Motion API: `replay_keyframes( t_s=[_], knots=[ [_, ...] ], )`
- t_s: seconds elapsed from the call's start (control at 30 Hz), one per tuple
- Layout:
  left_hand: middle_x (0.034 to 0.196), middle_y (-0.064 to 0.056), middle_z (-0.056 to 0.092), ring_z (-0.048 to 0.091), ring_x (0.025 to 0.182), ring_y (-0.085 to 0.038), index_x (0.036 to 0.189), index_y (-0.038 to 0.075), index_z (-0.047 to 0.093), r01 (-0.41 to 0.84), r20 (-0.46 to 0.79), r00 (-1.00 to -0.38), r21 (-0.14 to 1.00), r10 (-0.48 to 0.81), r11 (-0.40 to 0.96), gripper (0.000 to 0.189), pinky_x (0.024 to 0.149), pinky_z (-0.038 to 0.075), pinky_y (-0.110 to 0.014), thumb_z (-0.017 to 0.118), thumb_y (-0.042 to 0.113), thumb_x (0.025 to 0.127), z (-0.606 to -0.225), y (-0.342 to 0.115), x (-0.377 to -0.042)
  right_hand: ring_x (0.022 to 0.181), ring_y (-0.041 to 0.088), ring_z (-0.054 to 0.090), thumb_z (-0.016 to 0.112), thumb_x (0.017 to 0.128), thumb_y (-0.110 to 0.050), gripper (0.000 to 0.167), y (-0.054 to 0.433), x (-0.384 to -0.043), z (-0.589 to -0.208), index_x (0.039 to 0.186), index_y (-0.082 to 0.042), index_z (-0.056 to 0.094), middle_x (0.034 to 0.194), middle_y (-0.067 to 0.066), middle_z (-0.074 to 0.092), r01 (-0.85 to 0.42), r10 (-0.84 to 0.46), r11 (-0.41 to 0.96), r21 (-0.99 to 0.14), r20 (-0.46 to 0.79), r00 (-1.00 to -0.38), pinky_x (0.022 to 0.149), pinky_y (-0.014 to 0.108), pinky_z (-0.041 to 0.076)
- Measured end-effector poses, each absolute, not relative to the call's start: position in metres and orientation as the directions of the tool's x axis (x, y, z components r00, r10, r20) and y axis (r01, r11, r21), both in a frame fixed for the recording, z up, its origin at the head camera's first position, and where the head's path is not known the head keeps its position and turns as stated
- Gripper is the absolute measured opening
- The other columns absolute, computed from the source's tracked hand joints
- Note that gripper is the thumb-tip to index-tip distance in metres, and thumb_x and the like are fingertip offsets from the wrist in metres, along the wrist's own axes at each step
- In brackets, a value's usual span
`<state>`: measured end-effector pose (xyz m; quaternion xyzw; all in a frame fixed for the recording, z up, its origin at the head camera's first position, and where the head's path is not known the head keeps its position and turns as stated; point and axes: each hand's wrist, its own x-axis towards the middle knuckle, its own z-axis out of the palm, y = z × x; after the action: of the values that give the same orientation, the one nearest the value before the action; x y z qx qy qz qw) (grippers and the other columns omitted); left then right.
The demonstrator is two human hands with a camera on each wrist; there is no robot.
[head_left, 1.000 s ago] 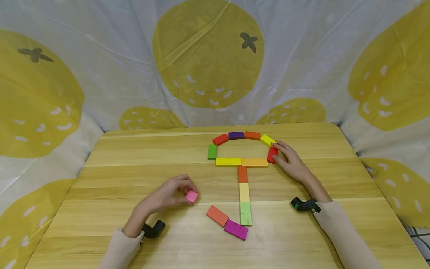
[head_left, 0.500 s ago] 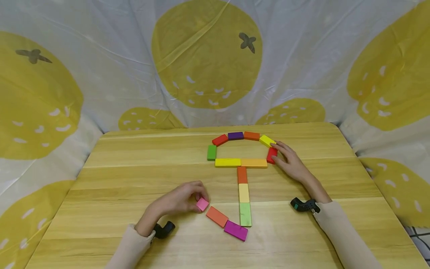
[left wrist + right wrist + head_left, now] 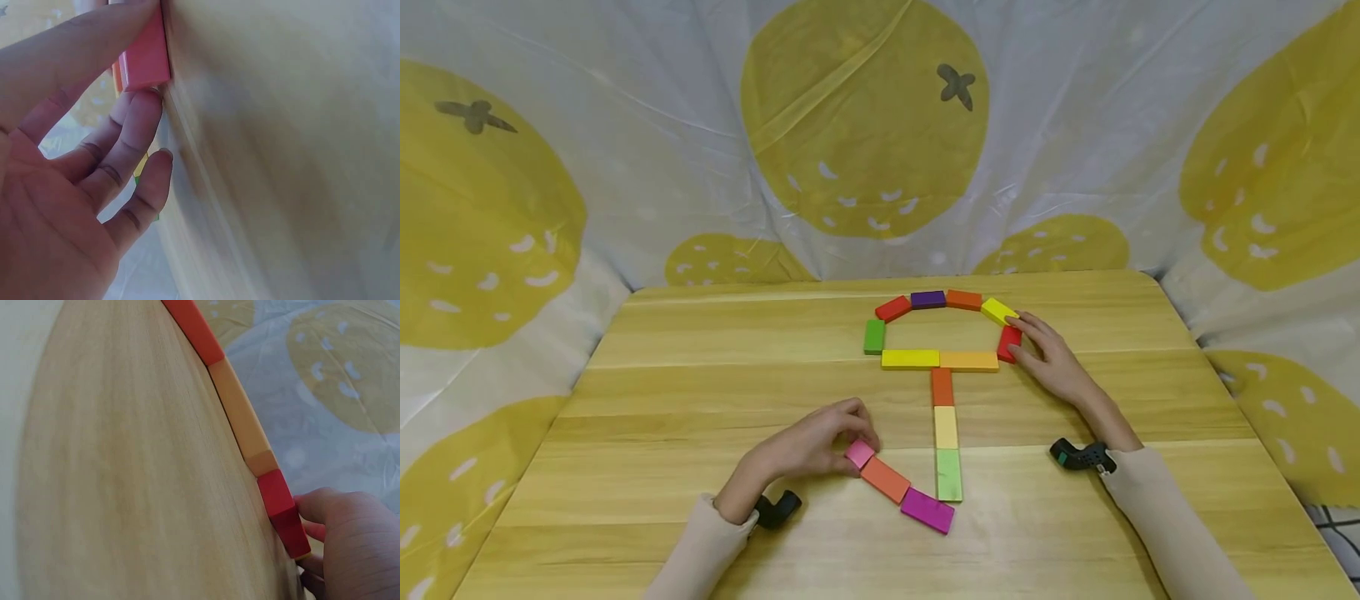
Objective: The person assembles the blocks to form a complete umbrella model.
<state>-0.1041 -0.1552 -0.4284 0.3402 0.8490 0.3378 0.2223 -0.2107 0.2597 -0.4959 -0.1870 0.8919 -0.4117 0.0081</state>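
Note:
My left hand (image 3: 816,439) pinches a pink block (image 3: 860,453) on the wooden table. One end of the pink block meets an orange-red block (image 3: 885,481), which leads on to a magenta block (image 3: 927,510). In the left wrist view the pink block (image 3: 147,59) lies between thumb and fingers, low over the wood. My right hand (image 3: 1051,360) rests at the right of the arch, thumb at a red block (image 3: 1009,343) and forefinger by a yellow block (image 3: 999,312). In the right wrist view the thumb touches the red block (image 3: 278,500), with the other fingers partly hidden behind it.
More arch blocks stand leftward: an orange block (image 3: 964,300), a purple block (image 3: 928,299) and a green block (image 3: 874,337). Below them lies a row with a long yellow block (image 3: 910,359). A stem ends in a light green block (image 3: 949,475). A patterned curtain (image 3: 700,150) hangs behind.
My left hand has moved right and slightly down with the pink block, bringing it against the orange-red block's left end. The right hand has stayed in place.

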Motion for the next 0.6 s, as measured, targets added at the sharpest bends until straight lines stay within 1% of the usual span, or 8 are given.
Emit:
replay_keyframes(
  t_s=[0.13, 0.3, 0.43, 0.6],
  knots=[
    [0.112, 0.005, 0.058, 0.058, 0.103, -0.010, 0.108, 0.017, 0.077, 0.441, -0.145, -0.668, 0.713, 0.730, 0.545, 0.025, 0.095, 0.055, -0.029, 0.086, 0.011, 0.085, -0.4286, -0.1540, -0.1042, 0.153, 0.051, 0.026, 0.059, 0.105, -0.017, 0.053, 0.2603, -0.2108, -0.4978, 0.154, -0.003, 0.047, 0.165, 0.027, 0.032, -0.330, -0.340, 0.587, -0.739, 0.144, -0.929, 0.120, 0.072, 0.022],
    [0.114, 0.005, 0.059, 0.057, 0.106, -0.011, 0.106, 0.020, 0.077, 0.450, -0.141, -0.668, 0.705, 0.731, 0.548, 0.027, 0.098, 0.053, -0.029, 0.089, 0.015, 0.082, -0.4308, -0.1546, -0.1033, 0.154, 0.050, 0.025, 0.060, 0.105, -0.018, 0.053, 0.2607, -0.2106, -0.4986, 0.154, -0.004, 0.047, 0.166, 0.025, 0.031, -0.318, -0.337, 0.587, -0.744, 0.133, -0.932, 0.121, 0.072, 0.022],
    [0.114, 0.005, 0.059, 0.057, 0.107, -0.010, 0.105, 0.021, 0.077, 0.445, -0.146, -0.674, 0.703, 0.724, 0.555, 0.027, 0.099, 0.053, -0.029, 0.089, 0.015, 0.082, -0.4312, -0.1544, -0.1027, 0.154, 0.051, 0.025, 0.060, 0.104, -0.019, 0.054, 0.2607, -0.2111, -0.4984, 0.154, -0.004, 0.046, 0.166, 0.026, 0.031, -0.322, -0.340, 0.587, -0.743, 0.134, -0.931, 0.120, 0.072, 0.022],
    [0.113, 0.006, 0.059, 0.057, 0.103, -0.009, 0.104, 0.021, 0.077, 0.429, -0.163, -0.680, 0.703, 0.715, 0.567, 0.027, 0.097, 0.053, -0.029, 0.089, 0.016, 0.081, -0.4306, -0.1537, -0.1024, 0.154, 0.050, 0.025, 0.060, 0.105, -0.019, 0.054, 0.2605, -0.2124, -0.4984, 0.155, -0.004, 0.046, 0.166, 0.025, 0.031, -0.321, -0.341, 0.593, -0.739, 0.131, -0.931, 0.121, 0.072, 0.022]
  ],
)
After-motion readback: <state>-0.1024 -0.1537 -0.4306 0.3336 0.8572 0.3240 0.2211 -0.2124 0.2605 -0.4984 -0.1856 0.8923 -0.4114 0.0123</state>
